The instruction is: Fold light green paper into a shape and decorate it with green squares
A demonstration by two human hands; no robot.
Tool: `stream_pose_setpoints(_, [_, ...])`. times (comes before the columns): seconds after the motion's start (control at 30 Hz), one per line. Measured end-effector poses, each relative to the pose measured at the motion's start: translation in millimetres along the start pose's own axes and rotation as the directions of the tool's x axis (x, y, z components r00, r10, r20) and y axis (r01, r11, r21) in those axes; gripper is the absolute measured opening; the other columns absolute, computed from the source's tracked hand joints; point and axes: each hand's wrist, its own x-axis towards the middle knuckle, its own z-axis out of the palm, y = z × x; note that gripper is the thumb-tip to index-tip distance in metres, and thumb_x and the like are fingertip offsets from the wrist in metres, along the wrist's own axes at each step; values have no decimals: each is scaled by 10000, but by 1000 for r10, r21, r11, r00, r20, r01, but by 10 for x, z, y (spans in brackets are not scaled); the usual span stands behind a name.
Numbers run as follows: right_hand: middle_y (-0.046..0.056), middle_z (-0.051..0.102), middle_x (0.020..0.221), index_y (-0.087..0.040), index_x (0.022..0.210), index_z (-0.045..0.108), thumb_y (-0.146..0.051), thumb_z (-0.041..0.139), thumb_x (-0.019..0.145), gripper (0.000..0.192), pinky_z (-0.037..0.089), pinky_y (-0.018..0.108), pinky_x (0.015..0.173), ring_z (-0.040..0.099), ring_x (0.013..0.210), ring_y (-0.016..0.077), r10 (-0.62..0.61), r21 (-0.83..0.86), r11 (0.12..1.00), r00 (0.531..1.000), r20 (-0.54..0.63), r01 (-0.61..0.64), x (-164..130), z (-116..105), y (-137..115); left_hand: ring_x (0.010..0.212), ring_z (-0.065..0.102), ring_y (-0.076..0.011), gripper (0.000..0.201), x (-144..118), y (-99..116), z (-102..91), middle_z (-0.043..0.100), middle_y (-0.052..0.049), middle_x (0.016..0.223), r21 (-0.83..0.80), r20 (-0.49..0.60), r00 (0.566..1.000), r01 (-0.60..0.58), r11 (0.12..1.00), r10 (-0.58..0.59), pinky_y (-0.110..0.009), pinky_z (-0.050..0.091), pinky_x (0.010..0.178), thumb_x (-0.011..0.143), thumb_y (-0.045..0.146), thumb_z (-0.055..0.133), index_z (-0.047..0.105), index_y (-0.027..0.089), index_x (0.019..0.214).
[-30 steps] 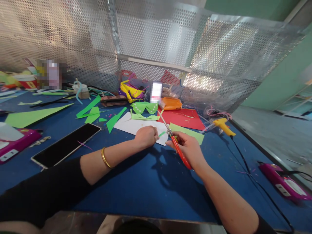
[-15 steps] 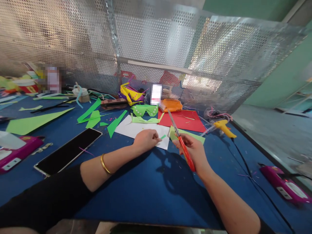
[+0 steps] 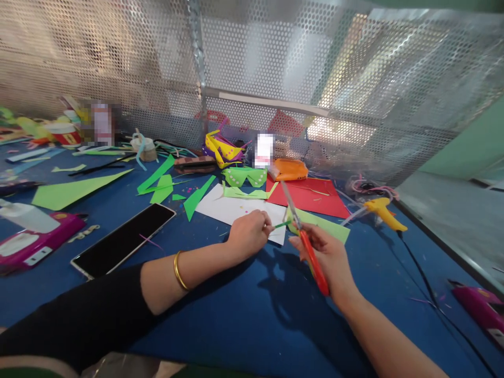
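My left hand (image 3: 252, 234) pinches a thin green strip of paper (image 3: 282, 224) that points right, towards the scissors. In my right hand (image 3: 325, 252) are red-handled scissors (image 3: 313, 258), their blades pointing up and away from me, near the strip's free end. Whether the blades touch the strip, I cannot tell. Under the strip lies a white sheet (image 3: 214, 202), with a light green sheet (image 3: 328, 224) to its right. Just beyond the white sheet, green paper glasses with pale dots (image 3: 244, 177) stand behind a light green cut-out frame (image 3: 249, 192).
A yellow glue gun (image 3: 381, 212) with a black cord lies right of the red sheet (image 3: 334, 197). A large phone (image 3: 126, 239) rests at left, near a magenta device (image 3: 47, 244). Yellow paper glasses (image 3: 224, 151) and an orange case (image 3: 290, 169) stand at the back, before a perforated metal screen (image 3: 252, 58).
The view has swung slightly left, so things sit farther right. The green strip now extends towards the scissors, and my right hand has tilted them a little.
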Motion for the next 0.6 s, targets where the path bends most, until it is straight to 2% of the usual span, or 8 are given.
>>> stream_pose_setpoints(0.1, [-43, 559, 588, -184, 1005, 685, -497, 795, 620, 508, 410, 239, 468, 471, 489, 112, -30, 35, 999, 991, -129, 35, 24, -52, -18, 652, 525, -160, 191, -39, 85, 31, 548, 8, 655, -210, -30, 997, 64, 975, -72, -268, 388, 599, 838, 338, 548, 545, 208, 698])
stream_pose_setpoints(0.17, [-23, 600, 625, -189, 1025, 681, -519, 761, 658, 499, 418, 249, 476, 501, 502, 126, -41, -27, 999, 991, -127, 38, 56, -111, -19, 564, 462, -127, 234, -106, 172, 43, 476, 32, 603, -351, -33, 992, 102, 931, -121, -244, 373, 538, 873, 370, 488, 501, 205, 707])
stream_pose_setpoints(0.27, [22, 672, 702, -192, 1057, 681, -524, 693, 727, 469, 454, 286, 536, 590, 572, 177, -57, -311, 949, 998, 21, 60, 84, -183, -1, 510, 370, -98, 234, -270, 293, 19, 395, 57, 604, -508, -74, 981, 117, 854, -178, -220, 326, 479, 911, 383, 405, 454, 210, 761])
stream_pose_setpoints(0.33, [44, 715, 797, -214, 1084, 682, -471, 670, 765, 410, 465, 308, 608, 644, 681, 217, -94, -549, 820, 984, 151, 162, 60, -187, 13, 518, 346, -86, 216, -402, 336, -23, 385, 62, 612, -669, -111, 977, 64, 740, -184, -211, 309, 480, 883, 375, 479, 457, 206, 751])
stream_pose_setpoints(0.4, [48, 729, 884, -244, 1118, 675, -407, 675, 772, 382, 447, 307, 625, 659, 740, 230, -132, -703, 641, 947, 293, 307, -3, -153, 18, 530, 349, -80, 211, -529, 342, -69, 416, 59, 619, -772, -125, 981, -1, 635, -149, -211, 313, 490, 844, 359, 561, 487, 196, 730])
stream_pose_setpoints(0.43, [44, 725, 889, -253, 1123, 671, -375, 675, 774, 370, 430, 300, 611, 655, 731, 225, -136, -734, 562, 918, 372, 381, -44, -128, 14, 541, 366, -81, 205, -585, 335, -87, 440, 53, 623, -784, -119, 985, -17, 621, -122, -213, 327, 503, 835, 347, 579, 506, 191, 723])
stream_pose_setpoints(0.5, [35, 702, 836, -248, 1080, 676, -314, 650, 790, 299, 396, 288, 583, 632, 694, 206, -138, -727, 457, 848, 512, 513, -129, -81, -10, 566, 407, -89, 184, -675, 306, -111, 481, 43, 624, -754, -85, 994, -17, 657, -72, -221, 356, 533, 824, 314, 597, 543, 181, 709])
stream_pose_setpoints(0.6, [39, 674, 831, -228, 1001, 666, -197, 588, 804, 214, 404, 294, 635, 612, 754, 200, -159, -663, 422, 771, 617, 618, -233, -66, -87, 587, 447, -100, 148, -750, 247, -123, 517, 38, 615, -677, 10, 999, 45, 735, -52, -230, 384, 563, 810, 265, 608, 580, 172, 698])
